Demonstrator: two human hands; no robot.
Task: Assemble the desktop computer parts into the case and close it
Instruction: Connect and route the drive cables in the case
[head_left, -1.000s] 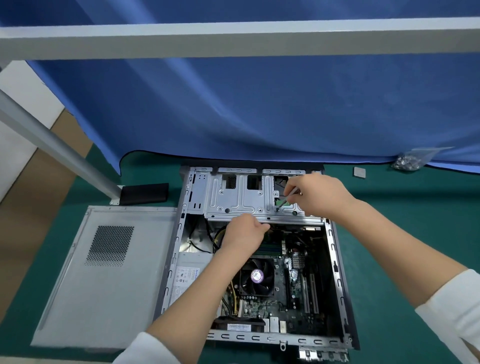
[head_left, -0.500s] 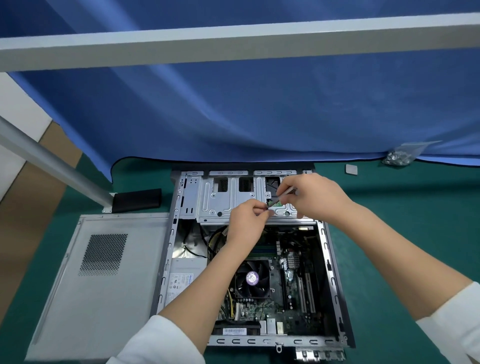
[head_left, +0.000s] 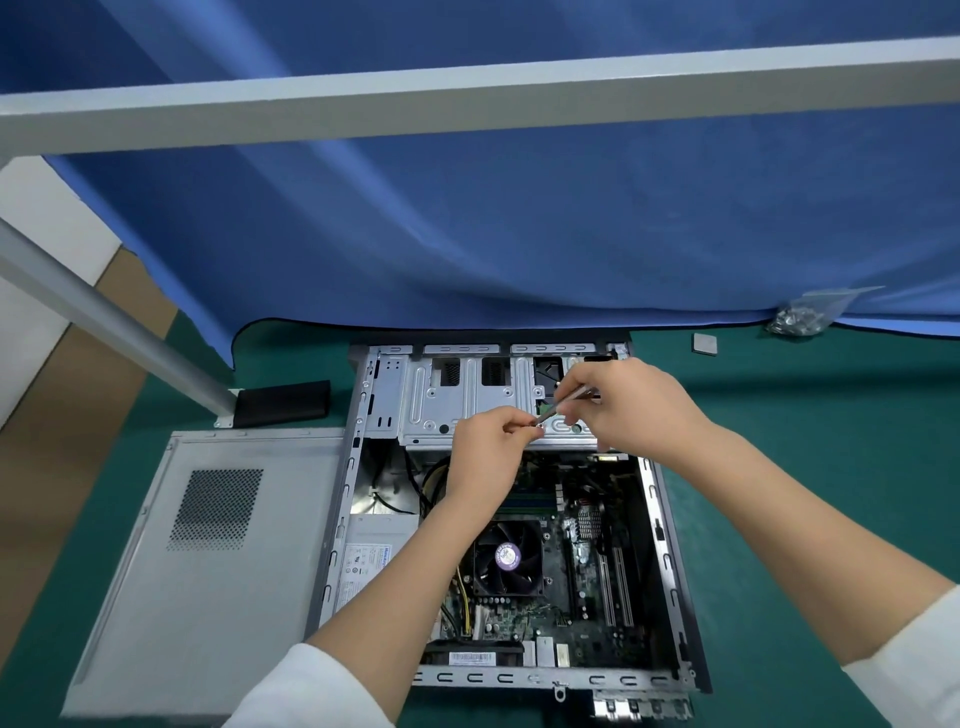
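R hand (head_left: 631, 402) pinching thin metal tool (head_left: 563, 401), prob. screwdriver, tip angled down-left onto drive cage (head_left: 470, 410). L hand (head_left: 485, 449) fingertips pinched at tool tip, around sth too small to tell, prob. a screw. Both above cage's near-right edge. Case (head_left: 670, 561) open, lying flat mid-table, far end against blue curtain (head_left: 519, 234). Inside: fan (head_left: 506, 558) centre, PSU (head_left: 374, 551) at left wall, slots right. Side panel (head_left: 208, 561) flat, just beside case's left edge. Open green mat (head_left: 810, 493) right of case. Far-right corner: screw bag (head_left: 802, 317), small grey square (head_left: 705, 344).
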